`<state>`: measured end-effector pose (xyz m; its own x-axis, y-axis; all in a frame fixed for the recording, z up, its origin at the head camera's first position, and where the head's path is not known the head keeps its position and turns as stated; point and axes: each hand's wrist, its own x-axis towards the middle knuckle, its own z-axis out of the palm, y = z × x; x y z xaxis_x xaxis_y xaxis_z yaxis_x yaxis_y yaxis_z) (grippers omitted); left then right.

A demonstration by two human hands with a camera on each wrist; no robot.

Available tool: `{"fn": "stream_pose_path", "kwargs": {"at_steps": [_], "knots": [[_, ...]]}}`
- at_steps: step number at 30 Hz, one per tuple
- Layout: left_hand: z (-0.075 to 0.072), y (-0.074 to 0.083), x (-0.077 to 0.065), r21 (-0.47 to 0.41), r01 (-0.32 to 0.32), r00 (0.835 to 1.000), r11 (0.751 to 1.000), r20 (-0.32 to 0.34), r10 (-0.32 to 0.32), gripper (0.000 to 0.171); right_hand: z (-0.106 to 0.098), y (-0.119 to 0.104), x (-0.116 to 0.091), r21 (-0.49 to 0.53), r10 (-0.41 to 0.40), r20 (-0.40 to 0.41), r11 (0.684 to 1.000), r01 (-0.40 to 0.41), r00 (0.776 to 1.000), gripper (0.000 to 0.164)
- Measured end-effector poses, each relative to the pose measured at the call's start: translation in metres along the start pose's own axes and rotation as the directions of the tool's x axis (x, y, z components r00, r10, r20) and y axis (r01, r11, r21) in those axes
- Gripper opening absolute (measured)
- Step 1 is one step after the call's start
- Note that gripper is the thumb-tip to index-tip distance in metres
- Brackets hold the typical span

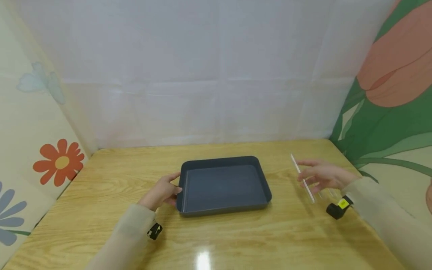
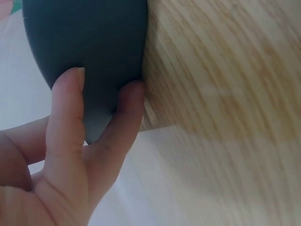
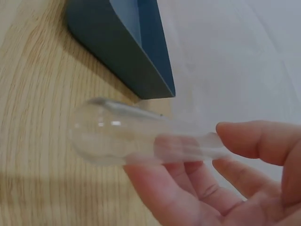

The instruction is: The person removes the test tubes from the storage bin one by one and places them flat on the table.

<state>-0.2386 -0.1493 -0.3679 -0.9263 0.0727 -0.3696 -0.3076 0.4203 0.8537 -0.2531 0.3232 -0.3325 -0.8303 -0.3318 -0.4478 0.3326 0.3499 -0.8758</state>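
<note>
A dark grey, rectangular baking tray with raised walls lies on the wooden table. At its left side is my left hand, gripping the short wall. In the left wrist view, one fingertip reaches the rim and another lies low on the wall by the table. To the right of the tray, my right hand holds a see-through, tube-like object above the table. From the head it shows as a thin pale bar slanting beside the fingers. Its exact kind I cannot tell.
The wooden tabletop carries both forearms. A pale cloth wall stands behind it, with flower-printed panels at the left and right. A black wrist camera hangs under the right wrist.
</note>
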Motion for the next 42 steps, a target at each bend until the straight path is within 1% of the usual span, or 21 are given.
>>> {"fn": "stream_pose_path", "kwargs": {"at_steps": [6, 13, 23, 27, 34, 42], "knots": [[0.000, 0.000, 0.000, -0.009, -0.004, 1.000, 1.000, 0.009, 0.004, 0.068, -0.003, 0.009, 0.003, -0.041, 0.011, -0.031, 0.999, -0.012, 0.999, 0.079], [-0.001, -0.002, 0.001, -0.017, -0.002, 1.000, 1.000, 0.007, 0.002, 0.068, -0.001, 0.017, 0.007, -0.116, -0.008, -0.079, 0.993, -0.001, 0.997, 0.072], [-0.002, -0.003, 0.001, -0.025, -0.016, 1.000, 1.000, 0.008, 0.016, 0.068, 0.002, 0.025, 0.015, -0.163, 0.026, -0.158, 0.985, -0.052, 0.987, 0.067], [-0.001, -0.003, 0.001, -0.034, -0.016, 1.000, 0.999, 0.012, 0.016, 0.068, 0.005, 0.029, 0.018, -0.192, 0.030, -0.186, 0.979, -0.067, 0.982, 0.064], [-0.001, -0.006, 0.002, -0.044, -0.018, 1.000, 0.999, 0.004, 0.018, 0.068, 0.014, 0.030, 0.023, -0.289, 0.013, -0.233, 0.954, -0.082, 0.972, 0.062], [-0.001, -0.006, 0.002, -0.019, -0.013, 1.000, 1.000, 0.007, 0.013, 0.068, 0.015, 0.031, 0.030, -0.298, 0.008, -0.275, 0.950, -0.093, 0.961, 0.058]]}}
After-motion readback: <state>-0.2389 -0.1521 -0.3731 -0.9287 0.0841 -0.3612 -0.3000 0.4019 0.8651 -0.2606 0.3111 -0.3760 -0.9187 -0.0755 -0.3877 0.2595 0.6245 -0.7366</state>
